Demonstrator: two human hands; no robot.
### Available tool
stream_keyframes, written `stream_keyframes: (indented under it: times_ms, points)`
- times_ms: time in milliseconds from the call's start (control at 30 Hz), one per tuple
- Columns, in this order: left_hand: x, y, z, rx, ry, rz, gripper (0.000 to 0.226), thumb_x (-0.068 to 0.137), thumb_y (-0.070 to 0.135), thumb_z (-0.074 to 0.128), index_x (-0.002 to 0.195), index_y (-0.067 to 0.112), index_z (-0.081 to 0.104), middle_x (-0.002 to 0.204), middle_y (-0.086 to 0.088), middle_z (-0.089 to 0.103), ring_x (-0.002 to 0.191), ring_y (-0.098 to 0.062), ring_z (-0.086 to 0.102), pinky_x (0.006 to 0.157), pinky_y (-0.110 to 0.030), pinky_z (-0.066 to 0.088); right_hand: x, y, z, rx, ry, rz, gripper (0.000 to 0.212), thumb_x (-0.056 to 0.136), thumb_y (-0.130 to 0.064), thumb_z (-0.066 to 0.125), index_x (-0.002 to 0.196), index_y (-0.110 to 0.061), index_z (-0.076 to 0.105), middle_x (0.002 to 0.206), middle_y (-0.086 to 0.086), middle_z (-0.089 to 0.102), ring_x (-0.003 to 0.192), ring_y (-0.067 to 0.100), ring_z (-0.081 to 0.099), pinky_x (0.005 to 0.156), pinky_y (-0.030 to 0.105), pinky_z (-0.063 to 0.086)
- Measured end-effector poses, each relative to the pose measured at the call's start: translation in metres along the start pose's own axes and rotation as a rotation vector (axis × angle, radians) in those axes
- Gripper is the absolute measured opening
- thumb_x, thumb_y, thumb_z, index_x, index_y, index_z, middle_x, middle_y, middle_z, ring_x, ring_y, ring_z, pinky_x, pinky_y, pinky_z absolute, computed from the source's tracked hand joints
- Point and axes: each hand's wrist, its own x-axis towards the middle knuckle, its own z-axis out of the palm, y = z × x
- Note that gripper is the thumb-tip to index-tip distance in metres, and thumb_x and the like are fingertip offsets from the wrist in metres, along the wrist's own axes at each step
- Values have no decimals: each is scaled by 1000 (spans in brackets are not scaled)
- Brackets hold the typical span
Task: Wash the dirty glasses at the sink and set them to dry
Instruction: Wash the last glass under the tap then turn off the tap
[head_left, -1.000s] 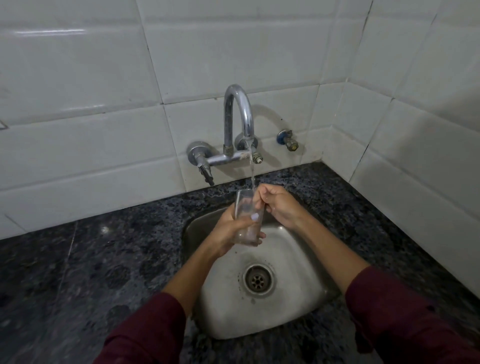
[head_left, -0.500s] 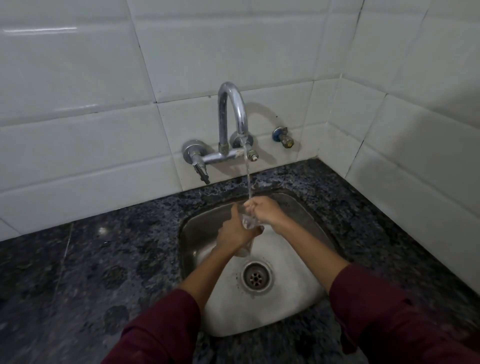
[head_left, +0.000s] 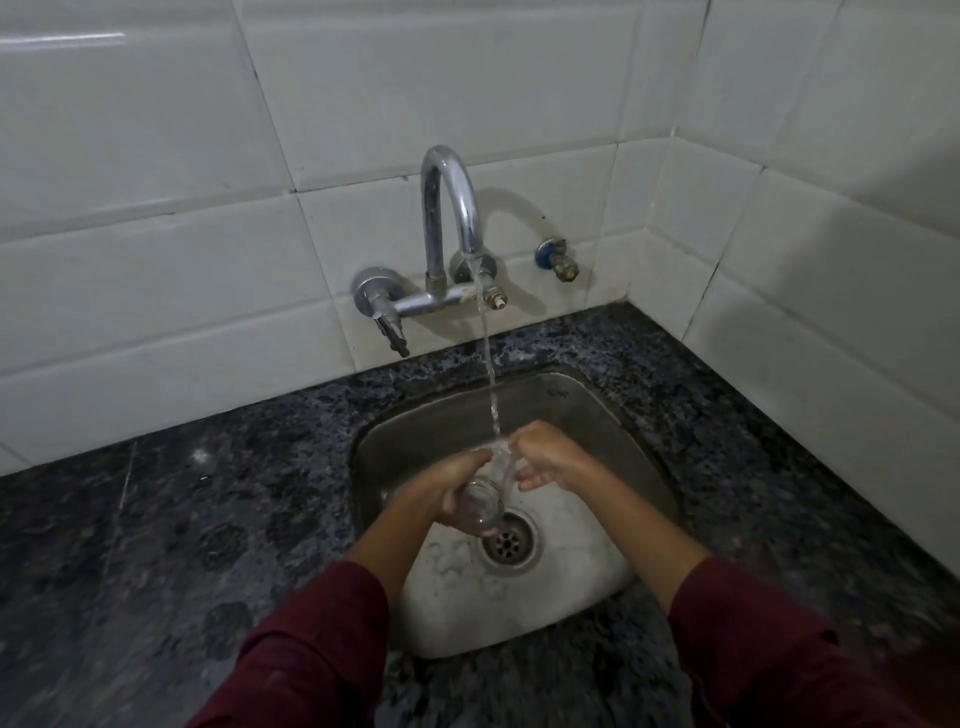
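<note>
A clear drinking glass (head_left: 483, 501) is tilted over the steel sink (head_left: 613, 415), its base toward me and its mouth up under the running water. My left hand (head_left: 457, 480) is wrapped around its side. My right hand (head_left: 548, 457) is at the rim, thumb and forefinger pinching the top while the other fingers spread below. Water falls from the chrome tap (head_left: 449, 208) onto the rim and splashes there.
The drain (head_left: 509, 540) lies just below the glass. Dark speckled stone counter (head_left: 208, 519) surrounds the sink on all sides. White tiled walls meet in a corner at the right, with a small blue valve (head_left: 558, 260) beside the tap.
Both hands and the glass have dropped lower into the basin. The glass has tipped from upright to slanted, base toward me. The water keeps running.
</note>
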Motion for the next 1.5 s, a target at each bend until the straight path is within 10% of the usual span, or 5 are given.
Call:
stream_keyframes:
  times_ms: [467,767,1000,1300,1500]
  points:
    - [-18,18,3,-18,92,845,17,99,12,45,82,14,50,81,-6,59,74,-20,56,67,-33,47,-18,11,0,-665,166,-575,106,71,-32,68,140,-53,-9,136,9,40,110,32,55,77,37,47]
    - [-33,14,-8,-76,-97,975,24,94,-7,40,75,7,44,62,3,61,57,-9,59,55,-23,51,-15,-2,-26,246,-466,-316,91,69,-1,74,127,-60,35,122,13,57,79,26,67,78,48,55]
    - [-38,31,-16,254,201,954,19,93,9,56,74,10,59,73,-7,61,69,-19,55,63,-30,45,-19,-13,-2,-913,240,-570,113,66,-35,77,138,-54,-9,118,18,57,101,40,59,82,42,48]
    - [-56,34,-29,98,-43,1055,23,88,-5,54,67,6,55,125,-11,60,115,-19,57,88,-32,51,-15,-15,-20,313,-574,-312,87,71,-7,68,141,-40,27,100,16,66,70,24,68,66,37,55]
    - [-56,36,-22,57,20,928,6,91,3,57,86,6,59,86,-10,64,79,-24,64,70,-37,57,-16,-32,-8,-654,97,-522,108,65,-30,78,143,-48,5,120,14,61,91,30,66,76,39,55]
